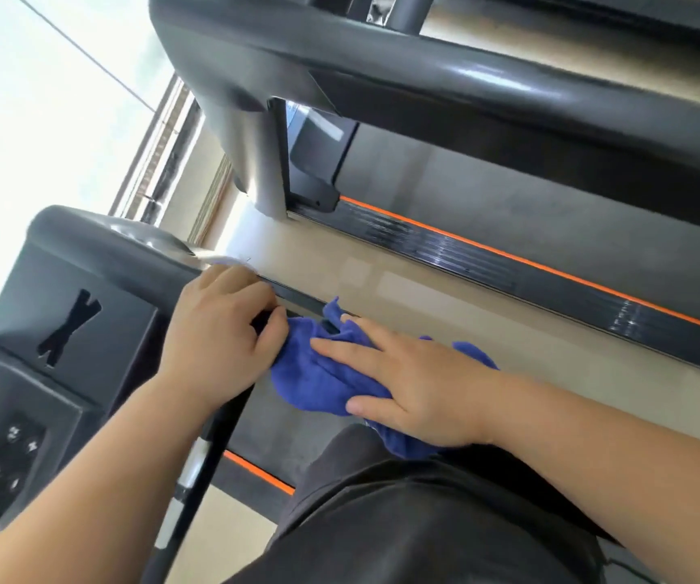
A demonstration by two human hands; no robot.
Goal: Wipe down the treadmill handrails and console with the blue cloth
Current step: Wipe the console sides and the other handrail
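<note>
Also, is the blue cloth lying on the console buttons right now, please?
No, the blue cloth is draped over the handrail under the flat right hand, well away from the console buttons.

The right hand [419,389] lies flat with straight fingers on the bunched blue cloth [310,381], pressing it onto the black handrail [224,427]. Just beside it, the left hand [221,335] curls its fingers round the same rail, its fingertips at the cloth's edge. The grey console [87,330] with its buttons [3,474] sits at the left below a bright window [24,120], and a second treadmill [466,99] with an orange stripe [550,267] stands across a strip of beige floor [424,297].
</note>
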